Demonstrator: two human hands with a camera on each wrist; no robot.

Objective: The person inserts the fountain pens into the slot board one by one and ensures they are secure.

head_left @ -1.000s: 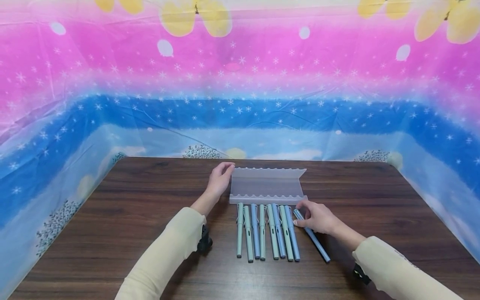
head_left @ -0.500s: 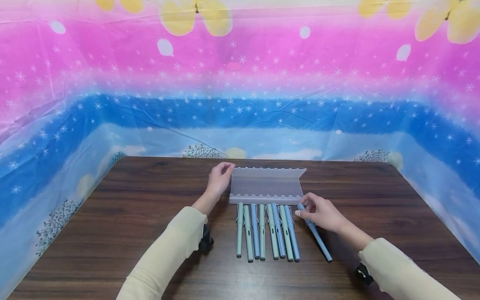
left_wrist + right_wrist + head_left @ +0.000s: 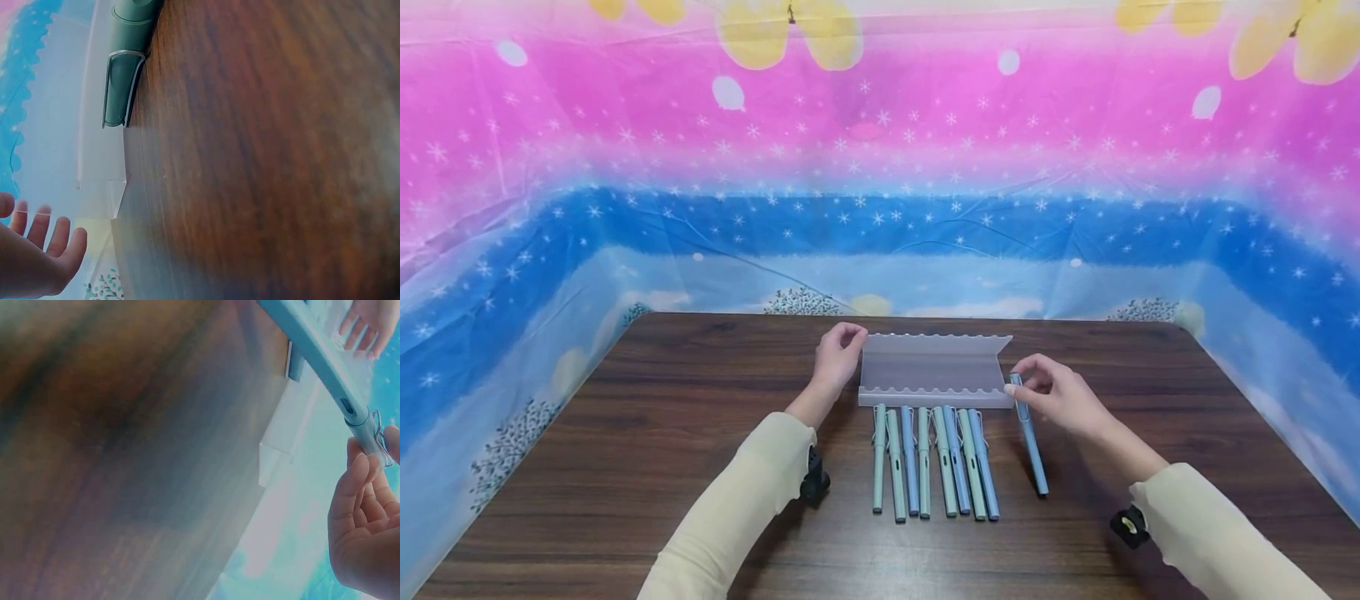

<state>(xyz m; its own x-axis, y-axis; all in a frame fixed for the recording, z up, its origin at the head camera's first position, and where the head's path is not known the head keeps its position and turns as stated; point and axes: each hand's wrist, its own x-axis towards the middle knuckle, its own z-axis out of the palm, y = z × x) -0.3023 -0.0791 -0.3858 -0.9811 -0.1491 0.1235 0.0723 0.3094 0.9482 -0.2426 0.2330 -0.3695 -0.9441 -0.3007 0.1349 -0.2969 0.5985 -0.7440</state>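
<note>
A translucent plastic pen rack (image 3: 932, 375) with scalloped edges stands on the table. My left hand (image 3: 837, 357) pinches the upper left corner of its back panel; in the left wrist view the fingertips (image 3: 59, 236) are beside the clear sheet. Off the rack's right end, my right hand (image 3: 1063, 400) pinches a blue pen (image 3: 1032, 454) by its clip end, between thumb and fingers. That pen slants upward, its lower end towards me. The right wrist view shows the cap and wire clip of the blue pen (image 3: 325, 369) at the fingertips.
Several green and blue pens lie side by side in front of the rack, among them a green pen (image 3: 878, 458) at the left and a blue pen (image 3: 985, 467) at the right. Dark wooden table (image 3: 700, 400); a patterned cloth (image 3: 880, 225) surrounds its back and sides.
My right hand has moved away from me and slightly right, lifting the blue pen's clip end and turning it more upright. The left hand and rack stay put.
</note>
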